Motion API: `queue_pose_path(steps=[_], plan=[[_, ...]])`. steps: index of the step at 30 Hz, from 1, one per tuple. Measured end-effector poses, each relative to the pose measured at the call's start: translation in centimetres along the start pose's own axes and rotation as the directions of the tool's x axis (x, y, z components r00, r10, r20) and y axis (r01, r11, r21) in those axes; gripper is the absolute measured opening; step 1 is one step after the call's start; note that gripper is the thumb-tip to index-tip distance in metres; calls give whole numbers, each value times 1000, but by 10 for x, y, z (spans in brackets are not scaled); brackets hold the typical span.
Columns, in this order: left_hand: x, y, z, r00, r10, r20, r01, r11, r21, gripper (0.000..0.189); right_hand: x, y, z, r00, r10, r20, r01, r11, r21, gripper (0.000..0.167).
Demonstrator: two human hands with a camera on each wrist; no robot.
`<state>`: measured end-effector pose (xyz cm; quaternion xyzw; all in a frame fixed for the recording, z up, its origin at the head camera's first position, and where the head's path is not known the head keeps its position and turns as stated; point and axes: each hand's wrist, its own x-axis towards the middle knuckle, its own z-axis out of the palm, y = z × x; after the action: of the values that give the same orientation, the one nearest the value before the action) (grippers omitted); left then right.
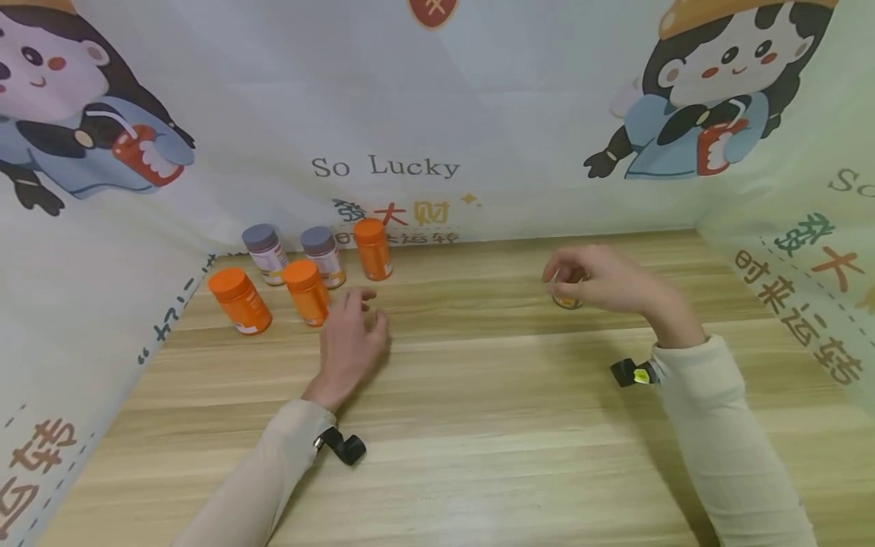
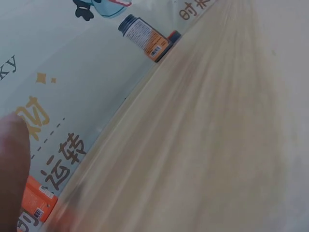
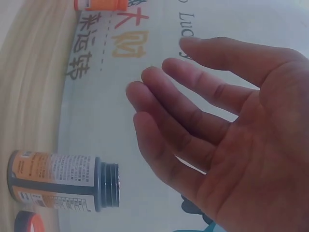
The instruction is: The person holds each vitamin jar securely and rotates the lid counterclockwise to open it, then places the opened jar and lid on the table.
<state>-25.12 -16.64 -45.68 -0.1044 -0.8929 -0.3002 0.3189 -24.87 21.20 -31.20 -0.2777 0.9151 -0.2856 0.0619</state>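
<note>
My right hand [image 1: 598, 281] is raised over the table at the right, fingers loosely bent and holding nothing, as its palm [image 3: 260, 145] shows in the right wrist view. Below and behind it stands an upright, uncapped bottle [image 1: 566, 301], its dark threaded neck bare and its label orange and white [image 3: 53, 179]. A dark cap with a reddish inside [image 3: 29, 222] lies beside that bottle. My left hand [image 1: 352, 334] is low over the table at the left, fingers relaxed, close to an orange bottle [image 1: 309, 295]. Only part of one digit [image 2: 12, 169] appears in the left wrist view.
Around the left hand stand more capped bottles: an orange one [image 1: 241, 302], another orange one [image 1: 373, 251], and two with grey-purple lids, left [image 1: 266, 257] and right [image 1: 324, 258]. A printed cloth [image 1: 519, 137] hangs behind the wooden table [image 1: 478, 425] and along its sides.
</note>
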Motion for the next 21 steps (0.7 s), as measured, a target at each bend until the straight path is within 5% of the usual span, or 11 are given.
queue_pose_path(steps=[2, 5, 8, 10, 15, 18, 21], plan=[[1, -3, 0, 991, 30, -128, -28, 999, 17, 24, 1, 0, 1, 1000, 1, -6, -1, 1000, 2, 14], [5, -7, -2, 957, 57, -284, -46, 998, 45, 28, 2, -1, 2, 1000, -4, -23, 4, 1000, -9, 14], [10, -12, -5, 923, 47, -382, -27, 998, 59, 46, 2, -1, 2, 1000, 0, -23, 0, 1000, -10, 14], [12, -15, -8, 913, 10, -407, 14, 998, 56, 61, 2, -2, 4, 1000, 0, -13, 0, 1000, -2, 14], [13, -24, -11, 919, -253, -303, 249, 967, -52, 91, 7, -2, 11, 999, -43, 14, 43, 999, -17, 13], [13, -30, -10, 880, -438, -184, 414, 897, -155, 103, 10, -2, 16, 997, -74, 32, 75, 997, -24, 11], [14, -36, -10, 828, -549, -117, 498, 815, -296, 107, 12, -4, 22, 996, -68, 59, 67, 998, 14, 12]])
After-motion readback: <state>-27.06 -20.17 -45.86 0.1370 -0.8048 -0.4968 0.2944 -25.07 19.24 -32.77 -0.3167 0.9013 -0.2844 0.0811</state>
